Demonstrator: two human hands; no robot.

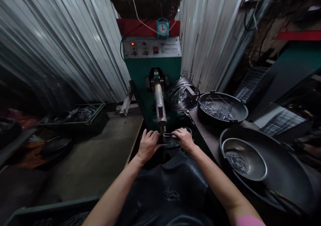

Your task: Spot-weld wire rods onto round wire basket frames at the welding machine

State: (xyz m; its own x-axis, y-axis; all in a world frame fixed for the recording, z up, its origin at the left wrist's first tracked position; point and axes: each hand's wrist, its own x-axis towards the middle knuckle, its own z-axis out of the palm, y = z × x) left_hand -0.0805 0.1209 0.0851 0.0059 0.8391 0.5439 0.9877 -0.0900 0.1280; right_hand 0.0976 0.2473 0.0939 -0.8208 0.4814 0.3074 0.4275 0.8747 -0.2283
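A thin wire frame is stretched between my two hands, right under the metal electrode arm of a green machine that looks like a spot welder. My left hand grips the frame's left side with its fingers bent over the top. On the right side, my right hand pinches the frame near the arm's tip. Its exact shape is partly covered by my fingers. Across my lap lies a dark apron, carrying a small heap of short wire pieces.
A wire coil hangs beside the machine. At right stand a black pan of wire pieces and a large pan holding a metal bowl with more wires. Green crates sit at left. A co-worker's hand shows far right.
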